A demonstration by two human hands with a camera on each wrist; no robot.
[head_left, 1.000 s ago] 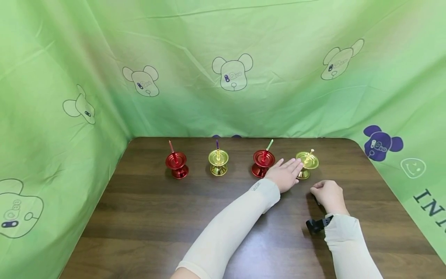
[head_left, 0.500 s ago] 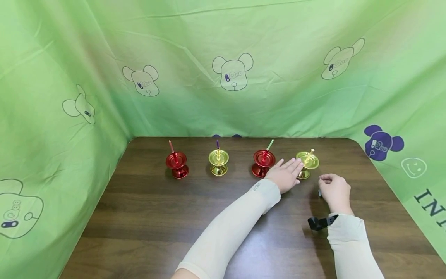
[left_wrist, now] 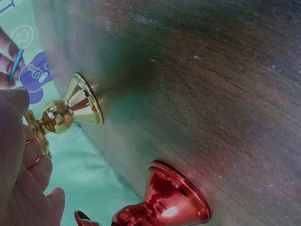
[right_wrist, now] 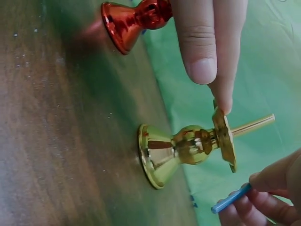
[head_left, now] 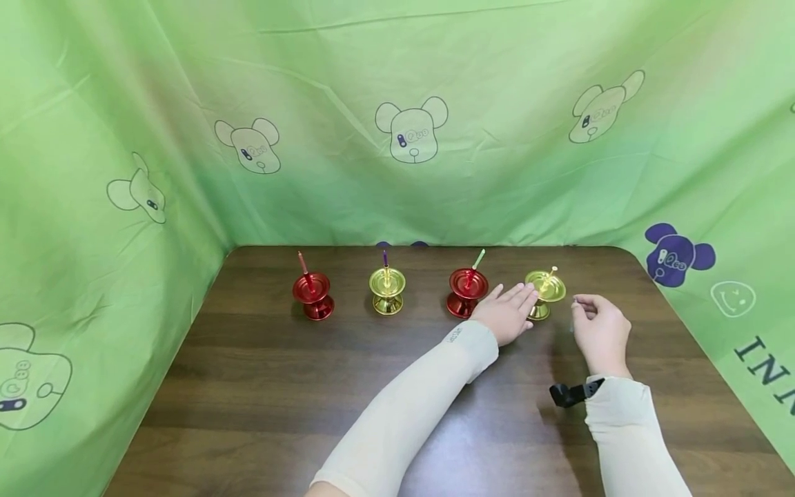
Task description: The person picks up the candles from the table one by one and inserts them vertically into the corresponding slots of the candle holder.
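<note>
At the right end of the row stands a gold candle holder (head_left: 554, 290) with a bare upright tube. My left hand (head_left: 504, 315) reaches over it with fingers extended; in the right wrist view, a fingertip touches the rim of its dish. A thin blue candle (right_wrist: 231, 198) is pinched between the thumb and fingers of my right hand (head_left: 601, 335), just right of this holder. The candle tilts and stays apart from the tube. Beside the left hand is a red candle holder (head_left: 462, 304) bearing a green candle (head_left: 478, 259).
Further left are a gold holder (head_left: 388, 304) with a purple candle (head_left: 385, 259) and a red holder (head_left: 318, 306) with a pink candle (head_left: 302, 262). All stand on a brown wooden table (head_left: 279, 393). Green printed cloth (head_left: 310, 193) rises behind and at both sides.
My right hand has moved away from me and slightly right, lifting the blue candle beside the rightmost holder. The left hand keeps its place at the gold dish.
</note>
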